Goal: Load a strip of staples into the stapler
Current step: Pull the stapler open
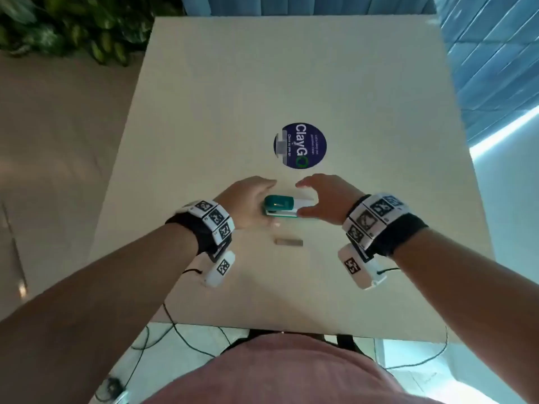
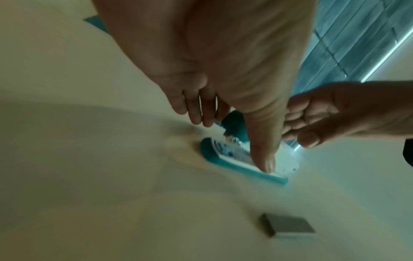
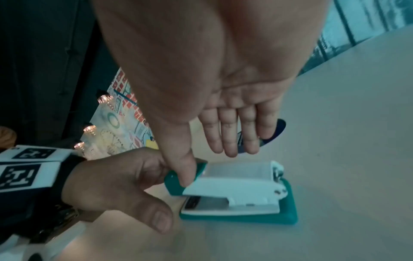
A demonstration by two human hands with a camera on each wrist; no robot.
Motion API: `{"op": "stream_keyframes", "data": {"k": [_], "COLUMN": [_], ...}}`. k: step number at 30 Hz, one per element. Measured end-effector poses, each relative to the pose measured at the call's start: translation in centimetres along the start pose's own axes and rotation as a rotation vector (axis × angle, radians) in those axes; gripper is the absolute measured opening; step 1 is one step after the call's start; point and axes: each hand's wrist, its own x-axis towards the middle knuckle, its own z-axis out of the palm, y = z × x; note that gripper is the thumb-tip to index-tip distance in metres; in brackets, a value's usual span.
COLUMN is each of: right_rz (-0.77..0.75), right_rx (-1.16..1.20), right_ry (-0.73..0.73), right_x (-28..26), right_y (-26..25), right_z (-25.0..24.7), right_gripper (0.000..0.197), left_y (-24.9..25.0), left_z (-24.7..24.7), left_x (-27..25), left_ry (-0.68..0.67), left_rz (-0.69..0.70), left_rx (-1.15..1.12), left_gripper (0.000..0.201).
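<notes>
The stapler [image 1: 287, 207], a teal and white unit, is lying flat on the beige worktop [image 1: 320, 68] near the person's edge, just short of a round blue sticker [image 1: 300, 145]. Its teal base is resting on the surface and its white upper arm is lying down over the base. The strip of staples [image 1: 288, 242] is lying on the worktop just beside the stapler on the person's side, apart from both hands. The left hand [image 1: 248, 202] is sitting at the stapler's teal end; in the right wrist view its fingers are curling behind that end while the thumb is hovering off the casing, so a firm hold cannot be confirmed. The right hand [image 1: 326, 198] is arching over the white end with its four fingers [image 3: 230, 130] extending nearly straight above the stapler, not wrapping it. The right thumb [image 3: 183, 169] is pressing its tip against the near side of the casing, where teal meets white. Both wrists are carrying bands with black-and-white markers [image 1: 215, 217]
</notes>
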Motion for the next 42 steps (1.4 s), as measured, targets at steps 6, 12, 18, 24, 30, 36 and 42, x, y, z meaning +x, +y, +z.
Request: {"op": "stream_keyframes", "data": {"k": [6, 12, 18, 24, 30, 36, 42], "right_rz": [-0.044, -0.066, -0.104, -0.146, -0.048, 0.093, 0.135], "right_rx": [-0.043, -0.093, -0.117, 0.085, 0.069, -0.012, -0.006], "right_ry": [-0.013, 0.001, 0.011, 0.147, 0.305, 0.320, 0.309], "right_x": [1.4, 2.7, 2.4, -1.1, -5.2, -4.8, -3.7], "right_y": [-1.8, -3.1, -2.9, -1.7, 3.6, 8.4, 10.5], "right_z": [1.3, 2.0, 1.9, -0.7, -3.4, -1.8, 1.1], "right_gripper": [0.052, 0.033, 0.030, 0.027, 0.025, 0.020, 0.022], "left_y": [0.1, 0.4, -0.8, -0.9, -0.8, -1.0, -1.5], "left_z": [1.0, 1.3, 1.7, 1.9, 1.9, 2.3, 2.5], "left_x": [0.3, 1.0, 1.5, 1.6, 1.5, 1.3, 1.5], "left_ry": [0.097, 0.088, 0.107, 0.097, 0.109, 0.134, 0.127], "left_rz": [0.093, 0.040, 0.015, 0.052, 0.072, 0.076, 0.059], "left_rx": [0.046, 0.035, -0.072, -0.085, -0.085, -0.126, -0.134], "left_gripper": [0.062, 0.028, 0.031, 0.032, 0.033, 0.035, 0.036]}}
